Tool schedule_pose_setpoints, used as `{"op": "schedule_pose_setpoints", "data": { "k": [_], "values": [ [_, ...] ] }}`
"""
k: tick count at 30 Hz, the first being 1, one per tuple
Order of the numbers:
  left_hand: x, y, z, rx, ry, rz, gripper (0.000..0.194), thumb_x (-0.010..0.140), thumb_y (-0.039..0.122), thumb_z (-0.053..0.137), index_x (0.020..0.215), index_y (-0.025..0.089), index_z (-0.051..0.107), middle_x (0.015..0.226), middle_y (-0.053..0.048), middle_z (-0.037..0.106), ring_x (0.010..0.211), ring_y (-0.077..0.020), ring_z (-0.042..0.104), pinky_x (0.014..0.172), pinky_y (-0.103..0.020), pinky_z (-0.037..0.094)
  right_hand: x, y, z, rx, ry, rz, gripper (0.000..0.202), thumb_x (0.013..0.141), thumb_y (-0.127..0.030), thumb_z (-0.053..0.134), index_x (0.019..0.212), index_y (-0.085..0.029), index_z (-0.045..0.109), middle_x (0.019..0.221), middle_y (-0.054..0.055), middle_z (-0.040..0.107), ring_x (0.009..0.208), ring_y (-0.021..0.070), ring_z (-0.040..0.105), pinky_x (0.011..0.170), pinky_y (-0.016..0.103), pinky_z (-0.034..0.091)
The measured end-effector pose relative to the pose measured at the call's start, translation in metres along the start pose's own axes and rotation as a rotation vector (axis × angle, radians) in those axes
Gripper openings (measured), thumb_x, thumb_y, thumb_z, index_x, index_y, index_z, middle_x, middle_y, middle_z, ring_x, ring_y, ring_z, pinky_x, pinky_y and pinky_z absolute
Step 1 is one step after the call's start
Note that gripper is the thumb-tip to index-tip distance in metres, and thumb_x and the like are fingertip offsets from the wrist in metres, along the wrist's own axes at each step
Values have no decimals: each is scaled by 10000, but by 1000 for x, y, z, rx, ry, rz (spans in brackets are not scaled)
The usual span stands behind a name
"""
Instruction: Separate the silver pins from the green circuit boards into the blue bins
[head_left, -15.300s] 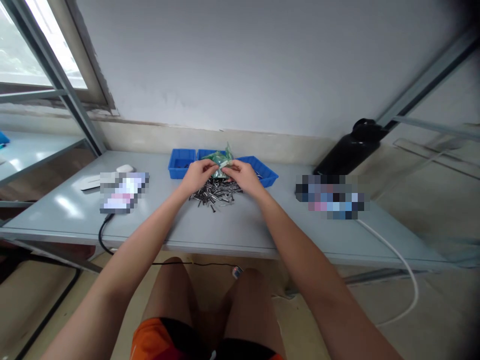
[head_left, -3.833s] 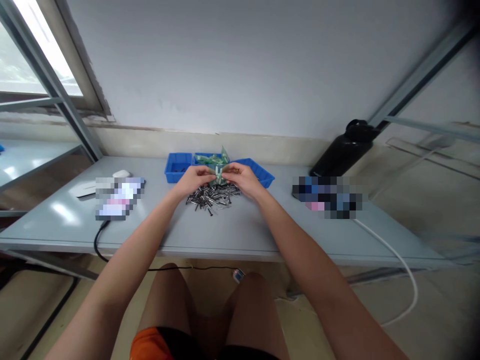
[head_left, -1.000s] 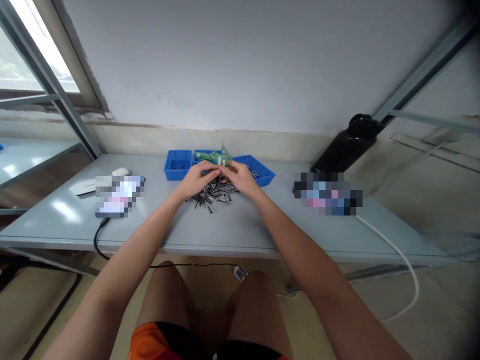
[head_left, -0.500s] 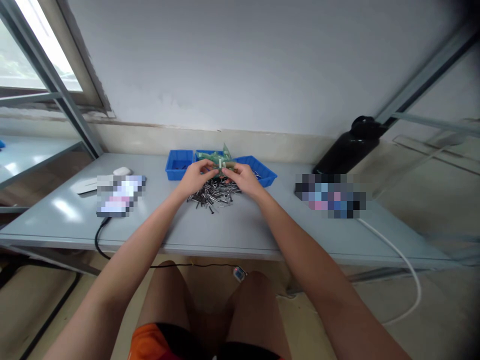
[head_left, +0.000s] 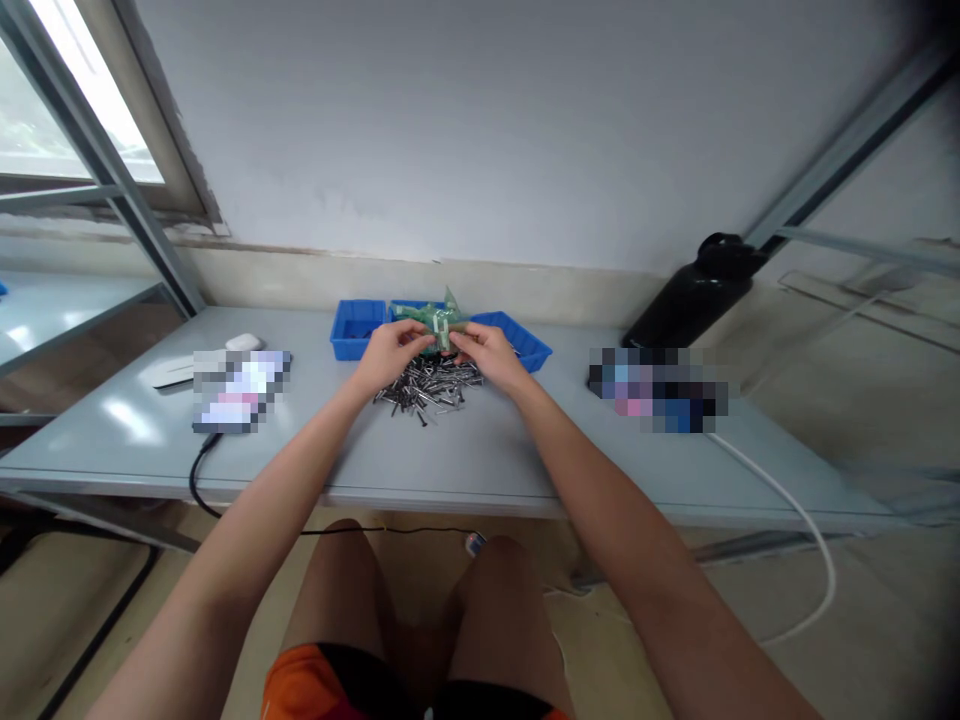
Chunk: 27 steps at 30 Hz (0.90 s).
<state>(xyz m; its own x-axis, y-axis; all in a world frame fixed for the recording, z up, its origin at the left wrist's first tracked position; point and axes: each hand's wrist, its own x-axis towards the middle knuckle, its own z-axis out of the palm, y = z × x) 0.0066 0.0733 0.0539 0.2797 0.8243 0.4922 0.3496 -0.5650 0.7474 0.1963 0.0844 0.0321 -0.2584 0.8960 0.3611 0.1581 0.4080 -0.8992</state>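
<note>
Between my two hands is a crumpled green plastic bag [head_left: 441,322] with a pale patch on its front. My left hand [head_left: 395,352] pinches its left side, and my right hand [head_left: 486,352] grips it from the right. Just below the hands, a heap of dark metal screws [head_left: 429,388] lies loose on the grey table [head_left: 450,460]. Behind stand a left blue bin [head_left: 349,346], a middle blue bin [head_left: 401,306] mostly covered by the bag, and a right blue bin [head_left: 534,350] set at an angle, partly hidden by my right hand.
On the left lie a phone [head_left: 244,392] with a black cable, and a white mouse-like item [head_left: 244,343]. To the right, a black bottle [head_left: 686,300] leans by the frame, near another blurred device [head_left: 652,390] with a white cable. A wall rises behind the table.
The bag's pale patch now shows larger between my fingers. Both hands keep nearly the same place; the heap and bins have not moved.
</note>
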Motion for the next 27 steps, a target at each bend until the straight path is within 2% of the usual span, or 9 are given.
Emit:
{"op": "schedule_pose_setpoints", "data": {
  "k": [12,17,23,27],
  "values": [
    [-1,3,-3,30,-82,33,211,836,294,528,685,152,570,594,24,480,581,-117,424,578,-248,325,1,2,1,-24,-24,-3,418,761,-557,598,961,-195,661,943,82,678,805,220,655,621,339,515],
    [0,2,-4,42,-79,9,208,822,291,528,682,144,574,592,25,484,585,-117,430,581,-249,321,0,1,2,26,-26,25,361,750,-515,627,947,-214,643,905,57,677,790,219,654,612,331,501],
    [1,-5,-6,91,-13,-15,160,772,255,591,657,145,572,590,30,506,573,-106,431,575,-238,336,-2,3,6,85,-77,92,288,748,-468,644,903,-228,608,843,42,659,804,219,662,637,340,505],
    [2,-9,-5,149,7,12,139,806,260,598,741,143,633,666,5,598,604,-115,498,618,-242,397,1,6,4,31,-16,43,299,748,-484,635,883,-218,617,844,48,671,778,212,658,638,341,509]
  ]
}}
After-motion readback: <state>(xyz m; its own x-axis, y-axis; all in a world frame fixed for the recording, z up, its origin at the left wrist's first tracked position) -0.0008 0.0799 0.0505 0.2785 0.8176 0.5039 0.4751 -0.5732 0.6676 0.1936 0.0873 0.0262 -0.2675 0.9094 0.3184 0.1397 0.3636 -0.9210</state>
